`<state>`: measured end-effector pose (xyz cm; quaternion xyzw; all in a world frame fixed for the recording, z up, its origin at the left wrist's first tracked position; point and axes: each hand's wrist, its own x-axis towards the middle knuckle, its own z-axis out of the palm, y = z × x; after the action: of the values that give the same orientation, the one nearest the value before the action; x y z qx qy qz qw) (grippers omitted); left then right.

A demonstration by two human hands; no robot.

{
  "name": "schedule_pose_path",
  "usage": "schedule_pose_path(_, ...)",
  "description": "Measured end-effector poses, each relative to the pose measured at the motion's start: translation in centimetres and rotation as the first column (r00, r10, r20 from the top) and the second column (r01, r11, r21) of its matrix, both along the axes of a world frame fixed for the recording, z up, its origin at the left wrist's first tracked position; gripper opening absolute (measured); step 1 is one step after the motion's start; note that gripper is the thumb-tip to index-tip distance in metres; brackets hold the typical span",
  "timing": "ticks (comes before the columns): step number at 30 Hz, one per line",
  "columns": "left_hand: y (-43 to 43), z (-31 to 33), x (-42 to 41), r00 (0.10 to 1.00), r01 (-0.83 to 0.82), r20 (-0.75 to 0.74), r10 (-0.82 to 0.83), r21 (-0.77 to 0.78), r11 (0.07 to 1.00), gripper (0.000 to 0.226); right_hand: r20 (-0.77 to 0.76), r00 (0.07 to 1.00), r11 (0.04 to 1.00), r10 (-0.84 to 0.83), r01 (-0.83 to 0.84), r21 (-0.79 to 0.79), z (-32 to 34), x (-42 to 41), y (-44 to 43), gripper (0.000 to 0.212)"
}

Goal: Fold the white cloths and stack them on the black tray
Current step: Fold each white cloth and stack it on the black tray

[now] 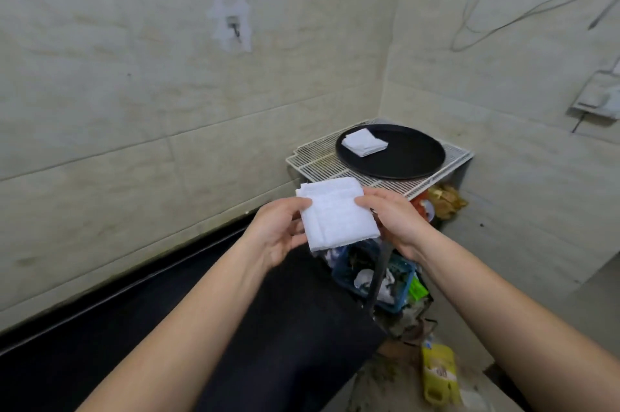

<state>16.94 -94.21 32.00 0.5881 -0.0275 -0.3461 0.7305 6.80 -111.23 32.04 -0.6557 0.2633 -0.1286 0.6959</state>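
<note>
I hold a folded white cloth [337,214] in the air in front of me. My left hand [281,232] pinches its left edge with the thumb on top. My right hand [395,217] pinches its right edge. Beyond the cloth, a round black tray [412,156] rests on a white wire rack [313,161]. One folded white cloth [364,142] lies on the tray's left part.
The rack stands in a corner between two tiled walls. Below it sit a blue basket [396,290] of rubbish, food scraps [446,201] and a yellow packet [437,374] on the floor. A dark surface [167,327] runs along the left wall.
</note>
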Motion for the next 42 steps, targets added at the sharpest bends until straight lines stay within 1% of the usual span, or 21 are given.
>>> schedule_pose_path(3, -5.1, 0.3, 3.1, 1.000, 0.029, -0.005, -0.029, 0.001, 1.000, 0.020, 0.022, 0.998, 0.998, -0.052, 0.052, -0.019, 0.5, 2.4, -4.6, 0.020)
schedule_pose_path(6, -9.6, 0.1, 5.2, 0.999, 0.048, -0.010, -0.048, 0.024, 0.999, 0.017, 0.006, 0.996, 0.995, -0.089, 0.090, -0.041, 0.1, 4.3, -8.9, 0.022)
schedule_pose_path(9, -14.9, -0.6, 8.0, 0.999, 0.047, -0.013, -0.047, 0.053, 0.998, 0.014, -0.006, 0.996, 0.994, -0.092, 0.092, -0.053, -0.6, 6.9, -14.0, 0.021)
schedule_pose_path(13, -22.1, -2.3, 12.5, 1.000, -0.012, -0.005, 0.013, 0.102, 0.995, 0.018, -0.032, 0.998, 0.996, -0.053, 0.051, -0.067, -2.3, 12.1, -21.8, 0.017)
schedule_pose_path(15, -25.9, -3.1, 14.8, 0.998, -0.060, -0.022, 0.063, 0.109, 0.992, 0.018, -0.057, 0.998, 0.996, -0.019, 0.014, -0.084, -3.2, 15.5, -26.0, 0.015)
schedule_pose_path(17, -29.8, -3.7, 17.3, 0.991, -0.116, -0.046, 0.122, 0.111, 0.987, 0.014, -0.087, 0.996, 0.994, 0.035, -0.044, -0.103, -4.0, 19.3, -30.3, 0.016)
schedule_pose_path(19, -33.0, -4.6, 19.6, 0.981, -0.178, -0.052, 0.186, 0.124, 0.976, 0.015, -0.103, 0.992, 0.989, 0.079, -0.091, -0.118, -4.8, 22.6, -33.8, 0.014)
schedule_pose_path(23, -37.6, -6.3, 23.4, 0.954, -0.290, -0.036, 0.299, 0.162, 0.943, 0.018, -0.115, 0.976, 0.966, 0.184, -0.201, -0.161, -6.2, 27.9, -38.5, 0.021)
schedule_pose_path(26, -39.4, -7.5, 25.2, 0.918, -0.387, -0.017, 0.397, 0.192, 0.902, 0.025, -0.124, 0.968, 0.945, 0.220, -0.243, -0.218, -6.8, 30.8, -40.2, 0.020)
schedule_pose_path(28, -40.1, -8.2, 26.1, 0.895, -0.436, -0.008, 0.446, 0.204, 0.877, 0.028, -0.127, 0.969, 0.946, 0.213, -0.237, -0.222, -7.3, 32.2, -40.9, 0.026)
schedule_pose_path(30, -40.2, -8.8, 26.6, 0.879, -0.464, -0.004, 0.476, 0.219, 0.858, 0.028, -0.139, 0.959, 0.935, 0.247, -0.273, -0.226, -8.2, 33.0, -41.2, 0.030)
schedule_pose_path(33, -40.4, -9.4, 26.7, 0.860, -0.497, 0.009, 0.510, 0.237, 0.835, 0.032, -0.211, 0.935, 0.894, 0.284, -0.338, -0.294, -9.5, 33.7, -41.7, 0.037)
schedule_pose_path(35, -40.2, -9.8, 26.5, 0.860, -0.495, 0.005, 0.510, 0.246, 0.833, 0.029, -0.264, 0.918, 0.854, 0.295, -0.377, -0.358, -9.8, 33.6, -41.8, 0.042)
schedule_pose_path(37, -40.0, -10.1, 26.3, 0.853, -0.509, 0.002, 0.521, 0.225, 0.831, 0.028, -0.285, 0.908, 0.823, 0.309, -0.405, -0.399, -9.7, 33.3, -42.0, 0.043)
schedule_pose_path(38, -39.9, -10.3, 26.3, 0.851, -0.520, 0.053, 0.522, 0.226, 0.824, 0.029, -0.284, 0.908, 0.800, 0.309, -0.410, -0.438, -9.5, 33.1, -42.1, 0.044)
schedule_pose_path(39, -39.7, -10.3, 26.2, 0.848, -0.530, 0.199, 0.492, 0.267, 0.805, 0.032, -0.278, 0.913, 0.757, 0.300, -0.405, -0.513, -9.2, 32.9, -42.3, 0.045)
schedule_pose_path(40, -39.4, -10.3, 26.1, 0.817, -0.544, 0.424, 0.391, 0.343, 0.765, 0.036, -0.266, 0.921, 0.680, 0.284, -0.389, -0.621, -9.0, 32.7, -42.5, 0.045)
schedule_pose_path(41, -39.0, -10.2, 25.9, 0.737, -0.563, 0.640, 0.218, 0.404, 0.721, 0.040, -0.249, 0.928, 0.568, 0.277, -0.367, -0.736, -8.8, 32.5, -42.8, 0.046)
schedule_pose_path(42, -38.7, -10.3, 25.7, 0.607, -0.582, 0.794, 0.022, 0.426, 0.692, 0.044, -0.232, 0.929, 0.447, 0.288, -0.344, -0.826, -8.8, 32.4, -42.9, 0.047)
